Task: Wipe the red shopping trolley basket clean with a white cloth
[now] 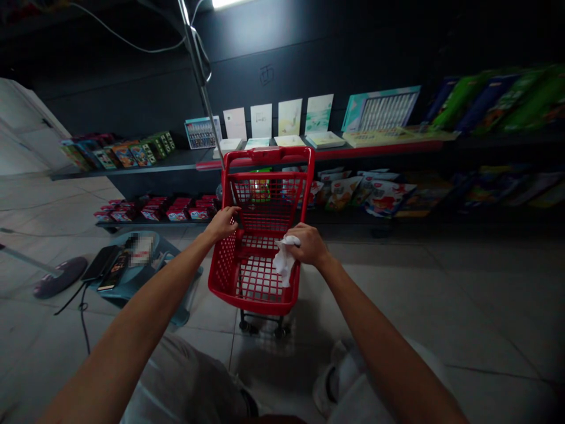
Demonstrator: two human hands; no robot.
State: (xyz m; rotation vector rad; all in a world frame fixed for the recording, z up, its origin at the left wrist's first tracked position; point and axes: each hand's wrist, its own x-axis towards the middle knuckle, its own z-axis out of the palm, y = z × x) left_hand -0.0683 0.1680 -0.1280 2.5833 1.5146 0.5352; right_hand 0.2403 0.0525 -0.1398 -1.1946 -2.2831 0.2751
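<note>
A red plastic shopping cart with a grid basket stands upright in front of me. On its left rim rests my left hand, fingers curled over the edge. My right hand is at the right rim, closed around a crumpled white cloth. The loose end of the cloth hangs down inside the basket, against its right side. Nothing else shows in the basket. Part of the right rim is hidden behind my right hand.
Behind the cart runs a dark shelf unit with a red-edged shelf of books and boxes. Bagged snacks fill the lower shelf. A blue-grey stool with devices and a cable stands left, near a round stand base. A metal pole rises behind the cart.
</note>
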